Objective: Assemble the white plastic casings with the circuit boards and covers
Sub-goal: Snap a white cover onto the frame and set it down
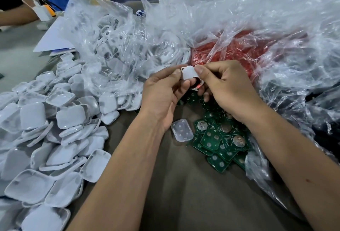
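White casing (189, 74): smooth matte plastic, rounded-square, red part at lower edge. Held above table between both hands. Left hand (161, 90) fingers curled round its left side, thumb on top edge. Right hand (223, 85) pinches its right side, thumb tip on upper corner. Green circuit boards (220, 137) heaped below, flat, round metal pads. Translucent cover (182, 130) lies beside them. White casing pile (49, 133) left. Crinkled clear plastic bags (239, 19) behind.
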A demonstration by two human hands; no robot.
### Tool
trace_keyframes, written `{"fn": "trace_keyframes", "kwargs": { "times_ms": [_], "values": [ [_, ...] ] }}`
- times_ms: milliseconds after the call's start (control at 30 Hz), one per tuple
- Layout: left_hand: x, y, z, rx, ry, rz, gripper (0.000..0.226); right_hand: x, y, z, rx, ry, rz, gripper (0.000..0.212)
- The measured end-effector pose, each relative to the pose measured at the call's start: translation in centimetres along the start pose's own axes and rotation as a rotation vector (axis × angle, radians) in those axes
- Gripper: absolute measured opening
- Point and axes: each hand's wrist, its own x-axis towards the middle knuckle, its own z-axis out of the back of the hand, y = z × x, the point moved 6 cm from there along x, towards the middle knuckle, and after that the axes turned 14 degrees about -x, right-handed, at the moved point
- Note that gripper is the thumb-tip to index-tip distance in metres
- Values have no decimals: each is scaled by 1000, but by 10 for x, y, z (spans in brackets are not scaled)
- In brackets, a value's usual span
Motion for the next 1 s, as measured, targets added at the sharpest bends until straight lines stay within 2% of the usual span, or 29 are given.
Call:
{"fn": "trace_keyframes", "kwargs": {
  "times_ms": [100,200,267,367,600,833,933,1000],
  "values": [
    [0,-4,0,132,29,-79,19,0,0,-6,169,67,-24,22],
    [2,-8,2,179,24,-148,11,0,1,-9,301,114,-48,22],
    [2,-8,3,192,5,-161,6,1,0,-10,383,122,-82,23],
    [2,-5,3,241,0,-149,10,1,-1,-10,458,130,-141,23],
    [1,-5,3,235,14,-137,13,-1,0,-10,480,134,-158,24],
    [-1,-3,2,253,-3,-132,15,0,2,-6,393,46,-81,21],
    [-2,-1,1,243,-9,-76,16,0,2,-6,444,54,-97,21],
    [-3,0,2,146,-31,4,17,-1,4,-5,509,87,-83,20]
  ]
}}
